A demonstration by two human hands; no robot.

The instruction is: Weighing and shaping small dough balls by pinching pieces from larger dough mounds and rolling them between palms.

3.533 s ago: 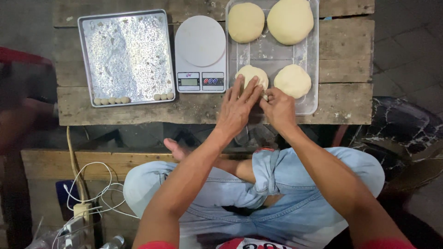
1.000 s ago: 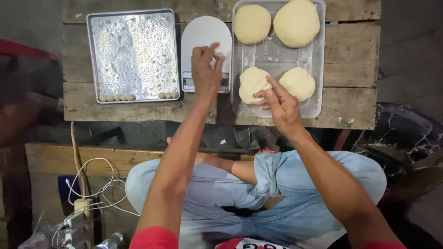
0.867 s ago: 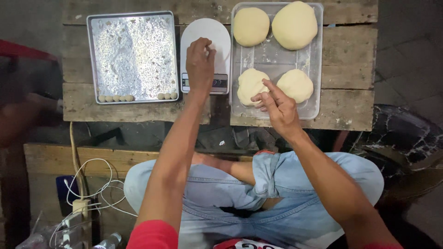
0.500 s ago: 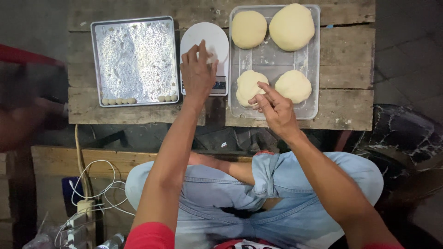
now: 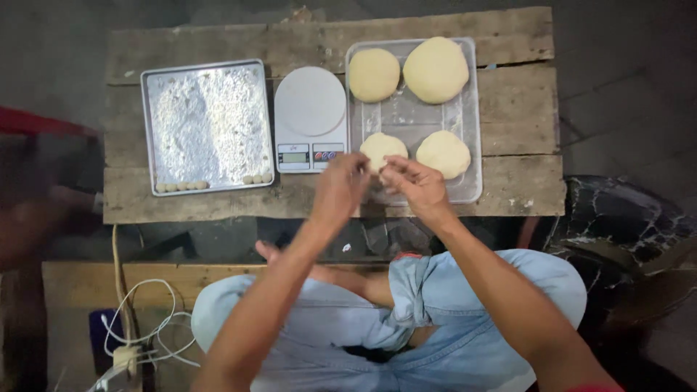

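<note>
1. The wooden table point(image 5: 523, 94) carries everything; its near edge is partly hidden by both forearms.
2. A floured metal tray point(image 5: 207, 125) at the left holds small dough pellets point(image 5: 181, 186) along its near rim.
3. The clear plastic tray point(image 5: 410, 116) at the right holds four dough balls.
4. The white kitchen scale point(image 5: 310, 116) stands between the trays.
5. The left hand point(image 5: 338, 190) and right hand point(image 5: 415, 185) meet over the near-left dough ball point(image 5: 382, 148), partly covering it.
6. Their fingers curl inward; what they pinch cannot be made out.
</note>
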